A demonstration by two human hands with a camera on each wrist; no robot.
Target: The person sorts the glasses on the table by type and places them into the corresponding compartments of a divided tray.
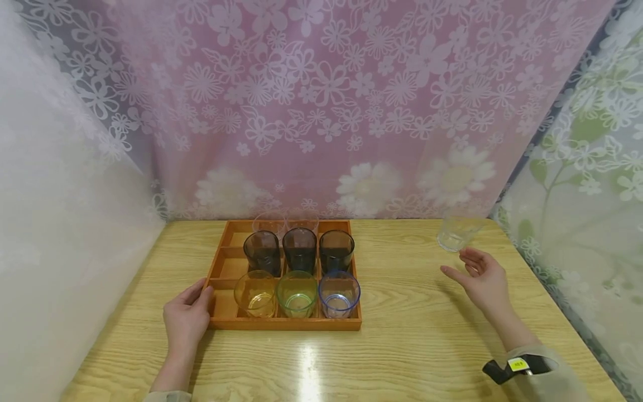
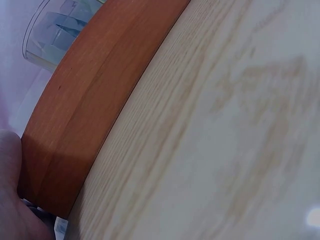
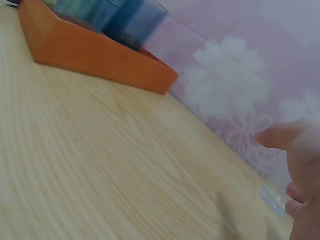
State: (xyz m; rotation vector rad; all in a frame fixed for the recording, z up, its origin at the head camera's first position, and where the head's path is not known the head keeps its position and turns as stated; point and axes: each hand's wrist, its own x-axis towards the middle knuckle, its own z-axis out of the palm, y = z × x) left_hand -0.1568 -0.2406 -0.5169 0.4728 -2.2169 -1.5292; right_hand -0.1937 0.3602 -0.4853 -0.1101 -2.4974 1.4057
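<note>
My left hand (image 1: 187, 321) grips the left side of an orange-brown wooden compartment tray (image 1: 321, 324) near its front corner. In the tray, the front row has a yellow glass (image 1: 256, 296), a green glass (image 1: 297, 296) and a blue-rimmed glass (image 1: 339, 296). Behind them sit three dark grey glasses (image 1: 300, 251). Two clear glasses (image 1: 269, 220) show faintly in the back row. At the table's far right is another clear glass (image 1: 454, 234). Just in front of it, my right hand (image 1: 484, 282) has its thumb and fingers spread apart; whether a fingertip touches the glass is unclear.
A light wood-grain table (image 1: 402, 335) bears everything. A pink flowered curtain (image 1: 321, 111) hangs along its back edge, with pale curtains (image 1: 588, 184) at both sides. The tray's left column holds no glasses. A black strap (image 1: 517, 365) circles the right wrist.
</note>
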